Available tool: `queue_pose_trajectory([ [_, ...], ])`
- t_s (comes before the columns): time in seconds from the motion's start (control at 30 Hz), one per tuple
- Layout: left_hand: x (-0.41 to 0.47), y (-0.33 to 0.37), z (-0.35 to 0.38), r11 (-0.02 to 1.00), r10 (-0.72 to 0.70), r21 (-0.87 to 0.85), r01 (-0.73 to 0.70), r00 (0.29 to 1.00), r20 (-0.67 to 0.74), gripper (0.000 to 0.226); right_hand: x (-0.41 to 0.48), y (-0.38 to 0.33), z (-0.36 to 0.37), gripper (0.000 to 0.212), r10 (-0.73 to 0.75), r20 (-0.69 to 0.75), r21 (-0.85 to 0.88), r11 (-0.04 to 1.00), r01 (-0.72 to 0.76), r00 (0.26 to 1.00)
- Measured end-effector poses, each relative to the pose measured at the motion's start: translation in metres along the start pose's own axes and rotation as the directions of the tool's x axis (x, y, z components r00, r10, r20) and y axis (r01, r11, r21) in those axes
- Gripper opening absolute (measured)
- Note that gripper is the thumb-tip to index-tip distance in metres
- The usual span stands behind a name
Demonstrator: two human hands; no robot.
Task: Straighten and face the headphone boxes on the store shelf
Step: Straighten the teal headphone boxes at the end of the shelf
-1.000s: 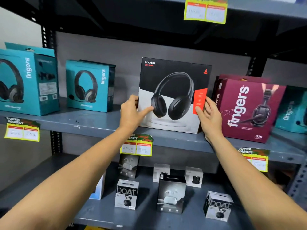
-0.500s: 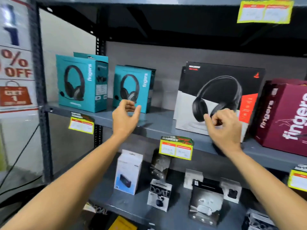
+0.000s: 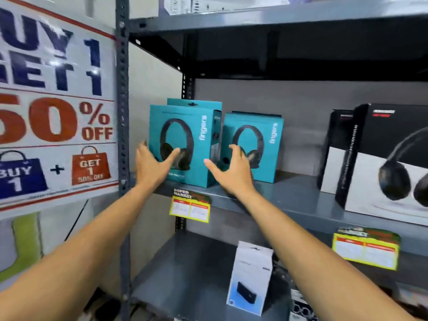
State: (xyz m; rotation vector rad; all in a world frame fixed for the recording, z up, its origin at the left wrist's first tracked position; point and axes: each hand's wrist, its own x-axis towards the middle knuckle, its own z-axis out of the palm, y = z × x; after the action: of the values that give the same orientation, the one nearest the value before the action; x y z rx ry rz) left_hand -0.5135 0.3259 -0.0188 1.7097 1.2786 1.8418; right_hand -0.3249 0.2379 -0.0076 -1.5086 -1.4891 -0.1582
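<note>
On the grey store shelf (image 3: 289, 200), both spread hands, left hand (image 3: 151, 167) and right hand (image 3: 234, 172), are flanking the angled left teal headphone box (image 3: 183, 144), not yet gripped; it and its teal neighbour (image 3: 254, 144) are awaiting facing.

Bright, even store light falls from overhead, leaving the recess under the upper shelf (image 3: 278, 22) dark. Motion blur smears the promo poster (image 3: 55, 107) and the price tags (image 3: 190, 208). The wide lens bends the shelf upright (image 3: 122, 135) near the edges.
</note>
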Motion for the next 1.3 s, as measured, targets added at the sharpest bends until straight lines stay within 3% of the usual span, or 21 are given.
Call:
queue_pose_trajectory([
  [0.1, 0.016, -0.008, 0.005, 0.998, -0.018, -0.054, 0.020, 0.999, 0.036, 0.080, 0.016, -0.004, 0.019, 0.105, 0.170, 0.100, 0.150, 0.972, -0.184, 0.980],
  [0.23, 0.004, 0.002, 0.026, 0.990, 0.140, -0.034, -0.139, 0.990, 0.034, 0.072, 0.020, 0.019, -0.001, 0.078, 0.226, 0.050, 0.198, 0.953, -0.231, 0.973],
  [0.3, -0.009, 0.016, 0.042, 0.979, 0.202, -0.047, -0.198, 0.974, 0.098, 0.072, 0.015, 0.040, -0.028, 0.079, 0.265, 0.021, 0.233, 0.936, -0.262, 0.964],
  [0.43, -0.024, 0.029, 0.069, 0.963, 0.261, -0.128, -0.236, 0.936, 0.235, 0.068, 0.001, 0.068, -0.061, 0.060, 0.263, -0.013, 0.265, 0.931, -0.250, 0.965],
  [0.5, -0.021, 0.029, 0.080, 0.960, 0.267, -0.166, -0.226, 0.916, 0.299, 0.073, 0.004, 0.077, -0.064, 0.080, 0.280, -0.096, 0.121, 0.956, -0.268, 0.955],
  [0.57, -0.011, 0.029, 0.093, 0.979, 0.196, -0.135, -0.154, 0.889, 0.413, 0.093, 0.012, 0.084, -0.067, 0.116, 0.320, -0.115, -0.020, 0.946, -0.324, 0.940],
  [0.63, 0.004, 0.023, 0.106, 0.994, -0.005, -0.083, 0.067, 0.809, 0.588, 0.110, 0.024, 0.092, -0.067, 0.138, 0.390, -0.052, 0.006, 0.921, -0.391, 0.919],
  [0.7, 0.018, 0.019, 0.113, 0.963, -0.145, -0.050, 0.265, 0.666, 0.732, 0.118, 0.032, 0.098, -0.066, 0.133, 0.420, 0.071, 0.156, 0.891, -0.426, 0.905],
  [0.77, 0.025, 0.015, 0.122, 0.946, -0.089, -0.099, 0.308, 0.542, 0.836, 0.106, 0.035, 0.102, -0.062, 0.097, 0.366, 0.192, 0.261, 0.875, -0.407, 0.911],
  [0.83, 0.023, 0.019, 0.126, 0.949, 0.021, -0.160, 0.272, 0.453, 0.891, 0.073, 0.035, 0.102, -0.061, 0.064, 0.318, 0.243, 0.320, 0.865, -0.385, 0.916],
  [0.9, 0.022, 0.021, 0.128, 0.951, 0.051, -0.171, 0.258, 0.415, 0.908, 0.062, 0.036, 0.104, -0.062, 0.056, 0.304, 0.272, 0.376, 0.840, -0.392, 0.913],
  [1.03, 0.021, 0.013, 0.124, 0.944, 0.040, -0.198, 0.265, 0.503, 0.863, 0.090, 0.033, 0.105, -0.063, 0.064, 0.306, 0.242, 0.370, 0.848, -0.379, 0.921],
  [1.2, 0.011, 0.006, 0.108, 0.982, 0.140, -0.186, 0.029, 0.543, 0.828, 0.076, 0.021, 0.105, -0.062, 0.063, 0.316, 0.141, 0.269, 0.900, -0.344, 0.938],
  [1.3, 0.012, 0.009, 0.105, 0.983, 0.158, -0.183, -0.009, 0.545, 0.823, 0.068, 0.021, 0.105, -0.067, 0.058, 0.323, 0.116, 0.213, 0.916, -0.341, 0.939],
])
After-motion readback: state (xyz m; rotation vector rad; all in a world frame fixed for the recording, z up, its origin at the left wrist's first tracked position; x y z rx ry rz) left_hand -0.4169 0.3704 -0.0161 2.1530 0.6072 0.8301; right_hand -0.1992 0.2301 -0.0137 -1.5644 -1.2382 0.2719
